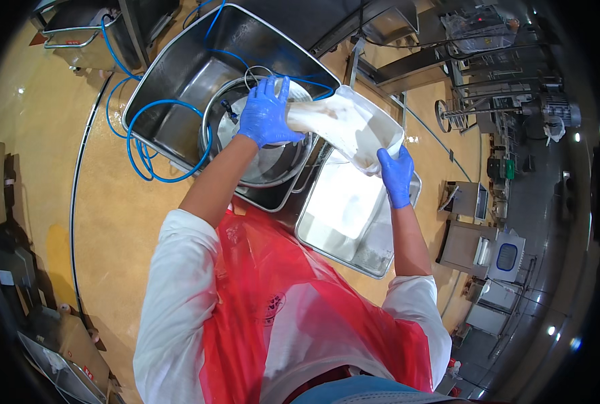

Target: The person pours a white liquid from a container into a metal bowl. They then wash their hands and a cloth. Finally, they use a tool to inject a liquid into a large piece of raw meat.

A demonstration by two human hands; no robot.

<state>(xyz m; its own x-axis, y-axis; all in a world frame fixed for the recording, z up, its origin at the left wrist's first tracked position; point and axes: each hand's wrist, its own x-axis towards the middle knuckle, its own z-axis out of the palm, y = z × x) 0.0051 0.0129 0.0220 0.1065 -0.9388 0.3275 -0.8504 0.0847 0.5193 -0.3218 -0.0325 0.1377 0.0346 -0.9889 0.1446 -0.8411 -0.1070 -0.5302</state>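
Observation:
My right hand (396, 174), in a blue glove, grips the lower right corner of a tilted white plastic tub (393, 118), thumb over the rim. An off-white mass (325, 118) stretches left from the tub and narrows towards my left hand. My gloved left hand (264, 116) lies against its narrow end, fingers pointing away and thumb out to the side. Whether those fingers close on it is hidden. Beneath my left hand stands a round metal pot (205, 123), set in a deep rectangular steel bin (166, 118). A black fitting (228, 110) shows inside the pot.
A blue hose (164, 103) loops over the bin's left side. Nearer me, a second steel bin (375, 265) holds a bright white, rectangular thing (342, 197). A red plastic apron (249, 252) covers my front. Wheeled steel bins (72, 348) stand left, a mixer-like machine (552, 108) at right.

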